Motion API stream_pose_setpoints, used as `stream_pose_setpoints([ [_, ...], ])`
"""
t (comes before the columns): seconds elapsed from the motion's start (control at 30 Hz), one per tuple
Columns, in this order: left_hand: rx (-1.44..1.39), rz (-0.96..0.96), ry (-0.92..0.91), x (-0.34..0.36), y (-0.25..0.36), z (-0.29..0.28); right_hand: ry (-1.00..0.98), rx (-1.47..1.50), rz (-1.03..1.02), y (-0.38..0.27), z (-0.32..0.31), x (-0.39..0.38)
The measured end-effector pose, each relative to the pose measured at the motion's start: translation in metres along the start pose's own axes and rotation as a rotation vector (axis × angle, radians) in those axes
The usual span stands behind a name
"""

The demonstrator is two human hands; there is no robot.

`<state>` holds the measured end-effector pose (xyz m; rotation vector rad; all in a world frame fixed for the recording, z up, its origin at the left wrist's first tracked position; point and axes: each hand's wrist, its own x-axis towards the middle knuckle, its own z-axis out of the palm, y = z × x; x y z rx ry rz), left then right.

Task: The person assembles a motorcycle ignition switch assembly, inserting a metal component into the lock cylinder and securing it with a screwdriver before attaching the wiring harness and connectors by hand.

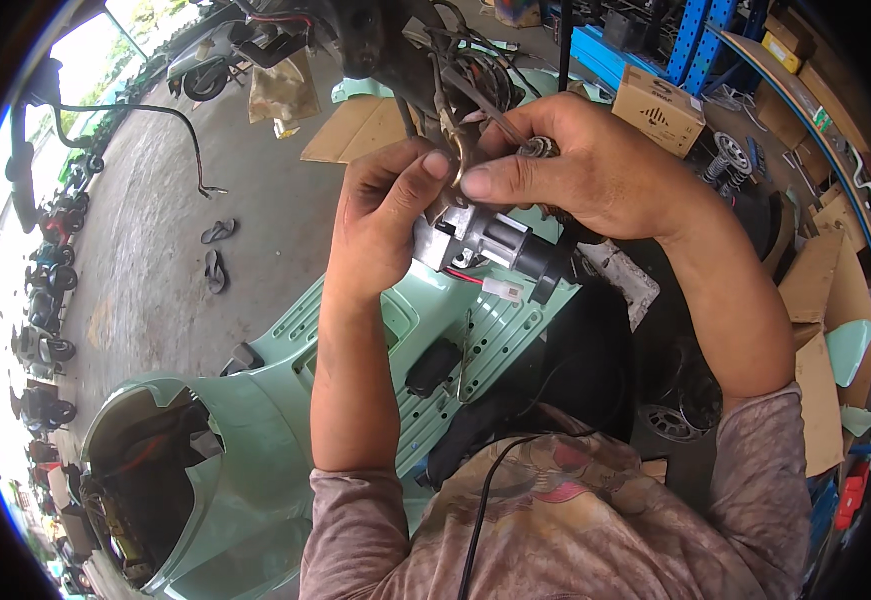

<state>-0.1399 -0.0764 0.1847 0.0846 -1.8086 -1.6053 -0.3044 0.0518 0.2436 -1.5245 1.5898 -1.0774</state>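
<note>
A silver ignition lock (501, 238) with a black end hangs below the dark scooter frame (366, 40), against a small metal bracket (461, 180). My left hand (381, 215) is closed around the lock's left side, its thumb pressed near the bracket. From the other side my right hand (586, 165) pinches close to the bracket with thumb and fingers; whatever lies between them is hidden. A ribbed dark metal piece (539, 148) shows beside its fingers. Red and black wires run from the lock to a white connector (503, 290).
Under my hands lies a mint-green scooter body panel (426, 345) with a slotted floorboard. Cables (476, 70) bunch above. Cardboard (361, 132) and sandals (217, 270) lie on the floor. A cardboard box (659, 108) and a blue rack (701, 40) stand at the right.
</note>
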Motion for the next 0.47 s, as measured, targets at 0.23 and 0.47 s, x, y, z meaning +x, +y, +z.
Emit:
stream_pose_setpoints([
  [0.23,-0.003,-0.013,-0.009,0.001,0.001,-0.002,0.003,0.05,-0.158,0.005,0.001,-0.001],
  [0.47,0.049,-0.019,0.003,-0.004,0.001,-0.005,0.193,-0.177,-0.184,-0.005,-0.005,-0.02],
])
